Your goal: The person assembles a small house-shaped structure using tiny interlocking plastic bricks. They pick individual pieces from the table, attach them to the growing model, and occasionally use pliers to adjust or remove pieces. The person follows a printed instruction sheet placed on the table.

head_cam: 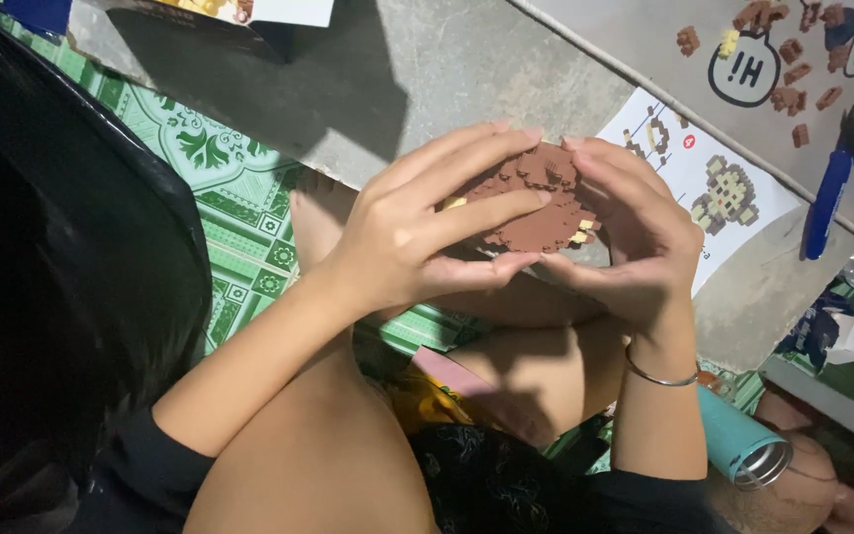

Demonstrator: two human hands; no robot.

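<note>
a bare concrete floor (427,69) fills the upper middle of the view, with a green patterned mat (234,188) spread along its left edge and a person sitting cross-legged on it, seen from above. a sheet of grey cardboard (644,40) lies at the upper right, scattered with small loose brown bricks (791,97). just below it a white instruction sheet (714,183) with brick-figure pictures lies flat on the floor, and blue-handled pliers (847,178) rest at the far right. a teal metal bottle (743,445) lies on its side by the person's right knee.

in the middle, held above the lap, is a brown brick model (541,203), a rounded lump of tiny bricks with a few yellow ones at its edges. its longer side runs roughly left to right, between the two palms. the left hand (417,232) wraps it from the left, fingers laid across its top and front, thumb beneath. the right hand (635,232), with a thin bangle (659,376) at the wrist, cups it from the right, fingertips meeting the left ones on top. both hands are closed on the model and equally near; it sits between them, off the floor.
</note>
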